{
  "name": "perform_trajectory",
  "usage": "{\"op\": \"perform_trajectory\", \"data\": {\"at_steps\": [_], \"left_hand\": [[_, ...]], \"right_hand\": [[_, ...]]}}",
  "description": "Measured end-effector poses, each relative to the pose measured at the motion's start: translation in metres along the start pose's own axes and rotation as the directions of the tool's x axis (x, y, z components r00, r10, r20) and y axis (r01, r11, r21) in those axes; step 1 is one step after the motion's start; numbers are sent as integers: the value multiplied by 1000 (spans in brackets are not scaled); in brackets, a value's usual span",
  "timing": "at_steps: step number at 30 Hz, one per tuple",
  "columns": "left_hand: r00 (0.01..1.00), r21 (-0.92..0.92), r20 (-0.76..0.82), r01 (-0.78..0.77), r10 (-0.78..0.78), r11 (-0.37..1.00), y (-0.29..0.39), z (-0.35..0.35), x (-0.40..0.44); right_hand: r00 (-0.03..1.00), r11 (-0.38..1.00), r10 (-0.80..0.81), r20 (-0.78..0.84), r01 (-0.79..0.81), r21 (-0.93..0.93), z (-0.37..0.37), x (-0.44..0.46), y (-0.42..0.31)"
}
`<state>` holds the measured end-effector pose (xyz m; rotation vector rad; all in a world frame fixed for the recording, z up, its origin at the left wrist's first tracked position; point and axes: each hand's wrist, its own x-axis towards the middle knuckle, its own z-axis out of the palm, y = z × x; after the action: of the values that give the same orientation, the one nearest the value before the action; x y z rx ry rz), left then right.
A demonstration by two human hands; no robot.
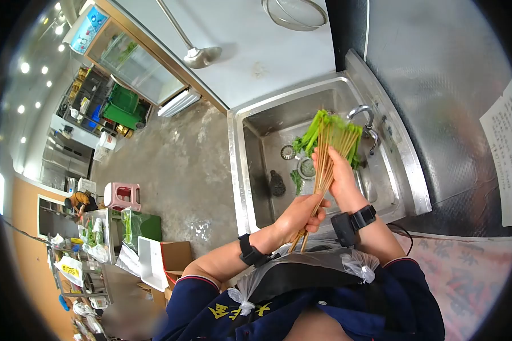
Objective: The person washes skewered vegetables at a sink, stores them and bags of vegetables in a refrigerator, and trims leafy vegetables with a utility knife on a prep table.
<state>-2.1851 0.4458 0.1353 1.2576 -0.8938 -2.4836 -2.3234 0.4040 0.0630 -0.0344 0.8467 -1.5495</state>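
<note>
Pink stool (pixel 118 195) on grey floor (pixel 173 150).

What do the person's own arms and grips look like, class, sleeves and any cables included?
The short navy sleeves are edged in red and white. The left forearm wears a black strap; the right forearm wears a black band with a boxy black module. Left grip and right grip are gloveless. A thin black cable shows nearby; its attachment is unclear.

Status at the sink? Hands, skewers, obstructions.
Left hand gripping skewers low, right hand higher up. Greens at far ends, over sink. Faucet close beside greens; no obvious obstruction.
</note>
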Motion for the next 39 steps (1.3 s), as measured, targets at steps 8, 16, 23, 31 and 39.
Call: {"op": "perform_trajectory", "data": {"at_steps": [8,16,23,31,39], "left_hand": [[997,144,-46,67,-61,987,6,7,2],[994,152,13,107,-111,982,10,-3,2],[998,90,-67,24,-18,996,6,-10,-4],[987,37,-150,-49,54,998,7,-14,-9],[999,183,-20,53,-51,982,6,-12,-3]], "right_hand": [[984,988,-116,-132,128,86,-9,-8,-7],[966,982,-148,-213,169,82,-8,-8,3],[992,996,-90,-88,87,-34,3,2,9],[999,992,41,30,-37,-122,16,4,16],[969,983,-135,-206,157,95,-9,-5,22]]}}
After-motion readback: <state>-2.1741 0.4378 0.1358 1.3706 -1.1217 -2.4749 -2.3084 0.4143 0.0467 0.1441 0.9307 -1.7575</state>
